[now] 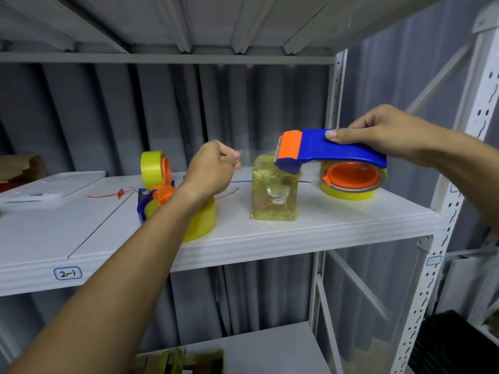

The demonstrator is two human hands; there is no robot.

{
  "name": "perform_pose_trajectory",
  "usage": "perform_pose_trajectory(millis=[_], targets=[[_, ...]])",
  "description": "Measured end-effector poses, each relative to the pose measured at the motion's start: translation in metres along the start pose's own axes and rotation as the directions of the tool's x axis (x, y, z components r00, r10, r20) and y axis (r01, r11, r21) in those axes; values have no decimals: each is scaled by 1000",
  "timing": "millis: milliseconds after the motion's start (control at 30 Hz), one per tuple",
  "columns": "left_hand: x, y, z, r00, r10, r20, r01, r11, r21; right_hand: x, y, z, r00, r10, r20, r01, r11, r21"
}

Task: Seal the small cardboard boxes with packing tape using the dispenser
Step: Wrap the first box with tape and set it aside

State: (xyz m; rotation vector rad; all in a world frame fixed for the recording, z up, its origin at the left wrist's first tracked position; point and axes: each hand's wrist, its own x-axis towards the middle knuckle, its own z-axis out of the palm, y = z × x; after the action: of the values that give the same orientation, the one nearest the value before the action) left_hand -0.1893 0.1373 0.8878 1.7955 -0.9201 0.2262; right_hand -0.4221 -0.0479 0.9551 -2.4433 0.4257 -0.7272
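A small cardboard box (274, 191), wrapped in yellowish clear tape, stands upright on the white shelf (324, 220). My right hand (378, 130) grips the blue handle of a blue and orange tape dispenser (332, 152), whose yellow roll rests on the shelf to the right of the box. The dispenser's toothed orange head hangs just above the box's top right corner. My left hand (213, 168) is pinched on the free end of clear tape (243, 155), held left of the box at its top height. The tape strip itself is barely visible.
A second blue and orange dispenser with a yellow roll (194, 220) lies under my left forearm. A yellow tape roll (154, 167) stands behind it. A white flat board (51, 184), a red zip tie (110, 195) and a shelf post (442, 211) are nearby. More boxes (186, 360) sit below.
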Motion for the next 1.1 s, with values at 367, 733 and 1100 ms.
perform_pose_trajectory(millis=[367, 733, 1100], targets=[[2, 0, 11, 992, -4, 123, -5, 997, 74, -1, 12, -8, 997, 75, 14, -75, 997, -34], [10, 10, 14, 964, -120, 238, 84, 984, 159, 13, 20, -7, 993, 117, 27, -115, 991, -62], [15, 16, 17, 900, -291, 324, 260, 956, 135, 20, 28, -3, 984, 173, 47, -170, 984, -51]])
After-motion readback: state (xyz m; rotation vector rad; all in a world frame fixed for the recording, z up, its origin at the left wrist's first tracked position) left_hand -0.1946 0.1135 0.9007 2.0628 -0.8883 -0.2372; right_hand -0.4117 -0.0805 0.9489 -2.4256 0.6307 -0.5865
